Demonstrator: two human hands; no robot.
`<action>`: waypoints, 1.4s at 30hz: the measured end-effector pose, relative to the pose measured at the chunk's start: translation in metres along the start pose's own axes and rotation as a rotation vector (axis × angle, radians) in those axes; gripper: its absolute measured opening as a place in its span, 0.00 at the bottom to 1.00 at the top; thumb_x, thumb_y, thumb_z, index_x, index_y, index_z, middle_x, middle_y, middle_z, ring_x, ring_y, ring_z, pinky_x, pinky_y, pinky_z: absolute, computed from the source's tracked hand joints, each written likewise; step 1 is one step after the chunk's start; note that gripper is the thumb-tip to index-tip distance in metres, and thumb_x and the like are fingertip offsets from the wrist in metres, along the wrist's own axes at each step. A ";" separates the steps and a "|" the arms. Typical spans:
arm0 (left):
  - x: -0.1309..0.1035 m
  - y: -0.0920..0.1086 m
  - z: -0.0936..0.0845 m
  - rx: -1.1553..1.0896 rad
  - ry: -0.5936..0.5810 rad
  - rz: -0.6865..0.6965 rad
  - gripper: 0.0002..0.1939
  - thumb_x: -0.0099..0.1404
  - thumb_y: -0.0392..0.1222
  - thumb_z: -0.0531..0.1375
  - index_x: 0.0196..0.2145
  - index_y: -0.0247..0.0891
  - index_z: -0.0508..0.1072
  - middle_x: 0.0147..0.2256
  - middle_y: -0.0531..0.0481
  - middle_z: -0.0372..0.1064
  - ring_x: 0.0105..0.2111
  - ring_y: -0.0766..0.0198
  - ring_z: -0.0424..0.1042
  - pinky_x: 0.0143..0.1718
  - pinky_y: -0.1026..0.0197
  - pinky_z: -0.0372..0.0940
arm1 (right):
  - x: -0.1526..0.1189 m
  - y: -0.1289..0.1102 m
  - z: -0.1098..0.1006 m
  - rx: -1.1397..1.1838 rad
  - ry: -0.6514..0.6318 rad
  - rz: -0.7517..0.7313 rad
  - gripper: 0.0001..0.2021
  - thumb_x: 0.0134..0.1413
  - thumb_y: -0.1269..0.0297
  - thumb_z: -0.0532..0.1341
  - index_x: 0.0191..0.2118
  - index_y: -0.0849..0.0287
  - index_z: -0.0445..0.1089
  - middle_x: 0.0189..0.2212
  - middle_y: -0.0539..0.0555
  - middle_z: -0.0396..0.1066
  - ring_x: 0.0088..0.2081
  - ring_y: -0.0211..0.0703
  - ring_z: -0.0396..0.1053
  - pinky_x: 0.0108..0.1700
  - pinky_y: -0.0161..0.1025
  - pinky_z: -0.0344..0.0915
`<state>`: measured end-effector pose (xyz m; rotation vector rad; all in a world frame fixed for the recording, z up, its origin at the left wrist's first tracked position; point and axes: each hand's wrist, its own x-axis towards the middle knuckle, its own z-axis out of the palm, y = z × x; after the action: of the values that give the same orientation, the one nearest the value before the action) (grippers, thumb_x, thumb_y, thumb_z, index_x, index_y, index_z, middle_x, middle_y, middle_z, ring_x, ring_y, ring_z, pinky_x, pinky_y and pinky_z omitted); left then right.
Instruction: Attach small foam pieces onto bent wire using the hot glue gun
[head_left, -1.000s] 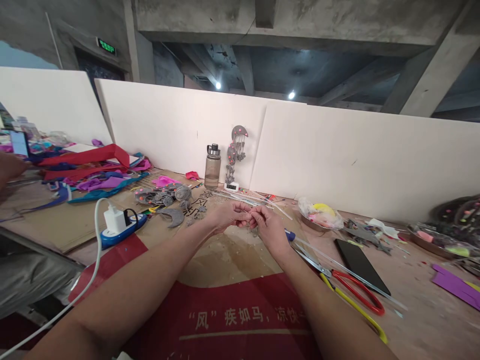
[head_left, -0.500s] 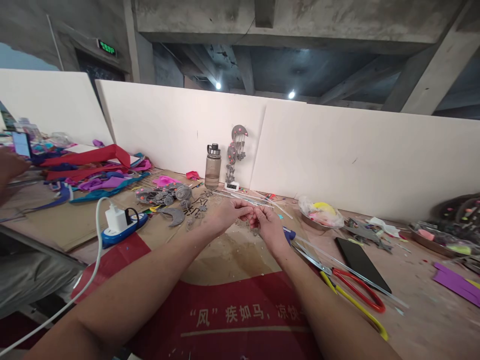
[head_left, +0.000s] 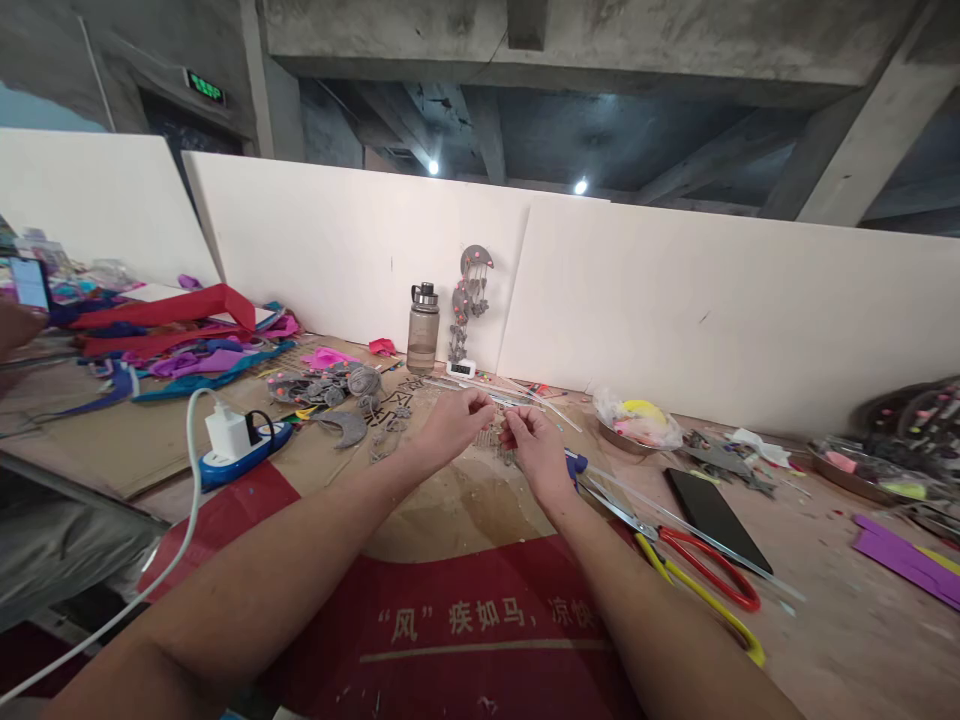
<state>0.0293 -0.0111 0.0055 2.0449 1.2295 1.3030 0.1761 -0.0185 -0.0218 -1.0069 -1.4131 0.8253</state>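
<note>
My left hand (head_left: 459,428) is closed in a pinch above the cardboard sheet (head_left: 442,520), and whatever lies between its fingertips is too small to make out. Just to its right, my right hand (head_left: 531,448) is pinched too, with its fingertips a short gap from the left ones. What it grips is hidden. Small greyish pieces (head_left: 487,440) show behind and between the hands. Left of them lie a grey felt crescent (head_left: 345,430) and a ball of grey yarn (head_left: 364,380). A blue-handled tool (head_left: 575,465), partly hidden, sits beside my right wrist.
Scissors with red and yellow handles (head_left: 705,570) and a black phone (head_left: 716,520) lie right. A bottle (head_left: 423,330), a small clock (head_left: 460,368) and a hanging grey moon ornament (head_left: 474,265) stand behind. A power strip (head_left: 247,455) is left. Another person's hand (head_left: 16,328) shows far left.
My hands, whose fingertips were together, have moved slightly apart, leaving a small gap. The whole view has shifted a little; the things on the table look unmoved.
</note>
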 end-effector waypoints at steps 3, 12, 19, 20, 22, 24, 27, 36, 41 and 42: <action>0.002 -0.003 0.002 -0.186 -0.084 -0.041 0.12 0.61 0.45 0.55 0.26 0.36 0.72 0.25 0.51 0.72 0.26 0.65 0.69 0.30 0.63 0.63 | 0.002 0.001 -0.002 0.022 -0.005 -0.001 0.16 0.50 0.48 0.60 0.29 0.57 0.65 0.22 0.47 0.67 0.24 0.38 0.64 0.28 0.37 0.63; 0.001 -0.010 0.008 -0.432 -0.112 -0.029 0.10 0.53 0.45 0.64 0.29 0.35 0.74 0.26 0.51 0.70 0.26 0.66 0.67 0.30 0.64 0.62 | 0.003 0.000 -0.002 0.009 -0.023 0.003 0.14 0.48 0.50 0.61 0.30 0.56 0.65 0.22 0.48 0.67 0.24 0.38 0.64 0.28 0.37 0.63; 0.001 -0.013 0.009 -0.394 -0.104 -0.021 0.11 0.53 0.46 0.65 0.26 0.36 0.70 0.23 0.53 0.68 0.25 0.67 0.65 0.28 0.64 0.60 | -0.001 -0.002 0.000 -0.011 -0.029 -0.036 0.13 0.48 0.51 0.61 0.31 0.56 0.65 0.23 0.48 0.67 0.24 0.38 0.64 0.28 0.37 0.62; 0.001 -0.013 0.008 -0.368 -0.109 -0.020 0.10 0.53 0.46 0.64 0.26 0.36 0.70 0.23 0.53 0.68 0.25 0.67 0.65 0.28 0.64 0.60 | -0.001 0.000 -0.001 -0.026 -0.028 -0.051 0.13 0.48 0.51 0.61 0.31 0.56 0.65 0.23 0.48 0.67 0.24 0.38 0.64 0.27 0.37 0.62; 0.002 -0.012 0.006 -0.282 -0.139 -0.016 0.09 0.55 0.45 0.63 0.25 0.36 0.71 0.22 0.53 0.68 0.24 0.67 0.64 0.26 0.64 0.58 | 0.000 0.003 -0.002 -0.054 -0.033 -0.075 0.12 0.49 0.53 0.60 0.31 0.56 0.65 0.24 0.48 0.67 0.25 0.38 0.63 0.28 0.37 0.61; 0.002 -0.009 0.002 -0.182 -0.188 -0.004 0.09 0.56 0.44 0.61 0.24 0.37 0.71 0.21 0.54 0.66 0.22 0.67 0.62 0.25 0.65 0.55 | 0.002 0.006 -0.003 -0.049 -0.042 -0.070 0.12 0.47 0.53 0.62 0.32 0.56 0.65 0.24 0.48 0.67 0.25 0.38 0.64 0.27 0.36 0.60; 0.002 -0.007 -0.002 -0.157 -0.235 0.005 0.10 0.57 0.44 0.60 0.22 0.37 0.69 0.19 0.55 0.63 0.21 0.68 0.60 0.24 0.64 0.52 | 0.005 0.008 -0.004 0.025 -0.068 0.004 0.15 0.43 0.52 0.65 0.32 0.56 0.64 0.24 0.47 0.67 0.24 0.37 0.64 0.25 0.36 0.60; -0.002 -0.002 0.009 -0.933 -0.257 -0.173 0.16 0.55 0.49 0.65 0.22 0.33 0.68 0.22 0.52 0.64 0.22 0.70 0.62 0.27 0.65 0.56 | 0.005 0.004 0.000 0.295 -0.186 0.103 0.18 0.47 0.45 0.64 0.29 0.57 0.66 0.24 0.49 0.69 0.24 0.35 0.64 0.26 0.34 0.60; -0.003 -0.001 0.012 -0.941 -0.204 -0.170 0.16 0.55 0.50 0.65 0.24 0.33 0.70 0.24 0.50 0.67 0.23 0.70 0.63 0.27 0.64 0.59 | 0.005 0.005 0.001 0.293 -0.155 0.119 0.20 0.45 0.43 0.64 0.29 0.57 0.66 0.23 0.48 0.68 0.24 0.35 0.63 0.26 0.34 0.60; -0.003 -0.001 0.013 -0.924 -0.188 -0.168 0.16 0.55 0.50 0.65 0.24 0.33 0.70 0.24 0.51 0.67 0.23 0.70 0.63 0.27 0.64 0.59 | 0.004 0.005 0.001 0.285 -0.152 0.116 0.20 0.45 0.43 0.64 0.29 0.57 0.66 0.23 0.48 0.68 0.24 0.35 0.63 0.26 0.34 0.60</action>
<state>0.0394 -0.0120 -0.0026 1.3171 0.5230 1.2312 0.1760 -0.0122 -0.0251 -0.8255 -1.3257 1.1742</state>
